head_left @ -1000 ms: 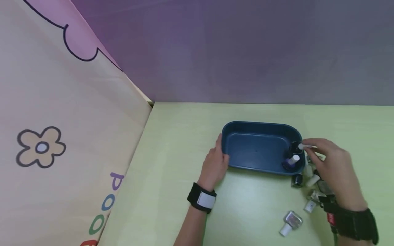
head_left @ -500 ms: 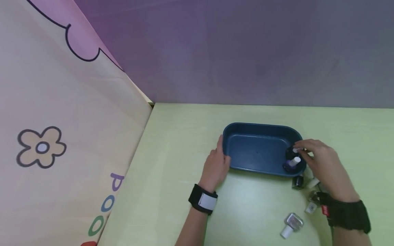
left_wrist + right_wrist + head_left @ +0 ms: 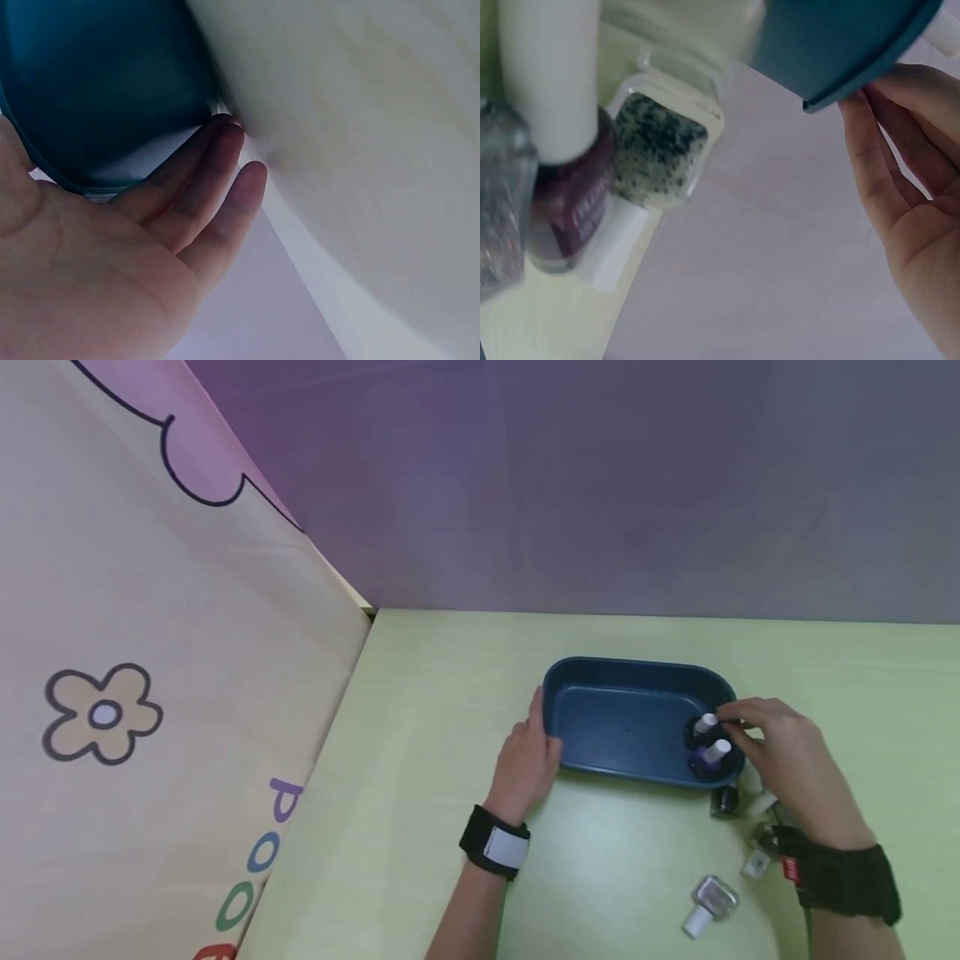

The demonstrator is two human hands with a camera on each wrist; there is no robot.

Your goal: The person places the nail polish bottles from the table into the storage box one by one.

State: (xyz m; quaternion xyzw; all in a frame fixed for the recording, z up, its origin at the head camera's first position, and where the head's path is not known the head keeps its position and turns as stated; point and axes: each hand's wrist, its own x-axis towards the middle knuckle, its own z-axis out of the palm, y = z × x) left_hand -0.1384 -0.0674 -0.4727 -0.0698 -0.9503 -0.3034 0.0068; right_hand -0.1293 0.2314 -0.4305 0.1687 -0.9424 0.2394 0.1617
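Observation:
A dark blue rectangular tray (image 3: 622,727) sits on the table. My left hand (image 3: 521,768) steadies its left end, fingers fairly straight along the outer wall and the thumb at the front corner. Two nail polish bottles stand inside at the right end: a dark one (image 3: 696,735) with a white cap and a purple one (image 3: 705,764) in front. Over the right rim reaches my right hand (image 3: 787,760), its fingertips just right of the dark bottle's cap. In the right wrist view its fingers (image 3: 866,165) look extended by the tray wall, which hides the tips.
More nail polish bottles lie right of the tray, partly under my right arm, including a black-capped one (image 3: 724,802) and a white-capped one (image 3: 757,852). A clear bottle (image 3: 711,897) lies nearer. The right wrist view shows a burgundy bottle (image 3: 570,202) and a speckled one (image 3: 660,146).
My right hand has moved left over the tray's rim and set down the dark nail polish bottle, which now stands slightly farther left, clear of the fingertips. The left hand stays put.

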